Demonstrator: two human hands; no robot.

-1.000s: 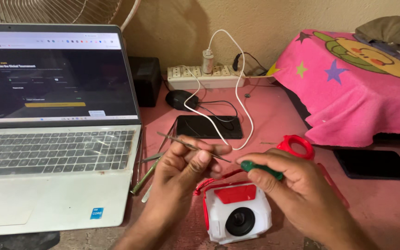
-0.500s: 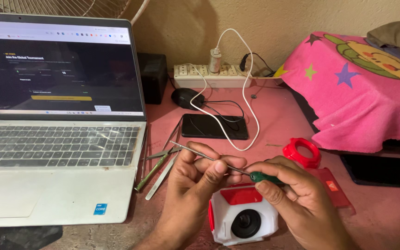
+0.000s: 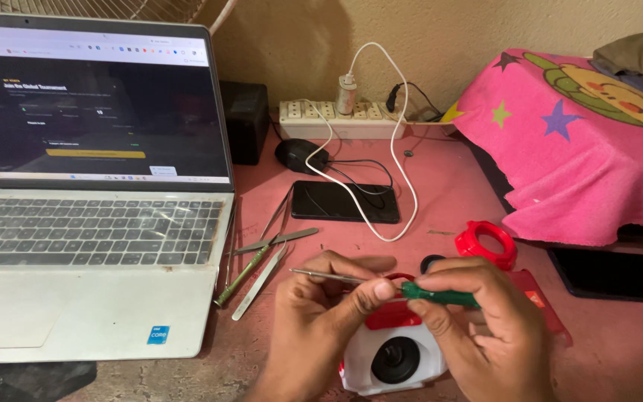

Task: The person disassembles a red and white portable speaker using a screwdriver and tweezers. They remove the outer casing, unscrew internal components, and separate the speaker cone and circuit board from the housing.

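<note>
— Screwdriver with a green handle: where does it sit against the fingers?

— It lies level across the middle of the view, just above the red and white device. The right hand wraps the green handle, fingers curled narrow around it, so only a short length of green shows between the knuckles. The left hand pinches the thin metal shaft between thumb and forefinger, and the bare tip of the shaft sticks out past those fingers toward the laptop.

— So both hands are closed on it?

— Yes, one at each end, the two hands nearly touching where shaft meets handle.

— And the device?

— It sits on the pink table under the hands, white body with a red top and a round black lens facing the camera. The hands hide much of its top edge. Whether either hand touches it cannot be told.

— What lies about?

— Left of the left hand, tweezers and a second slim tool lie crossed beside the laptop's edge. A red ring rests just beyond the right hand. Farther back lie a black phone with a white cable looped over it, a black mouse and a power strip. A pink cloth with stars covers something at the right.
</note>
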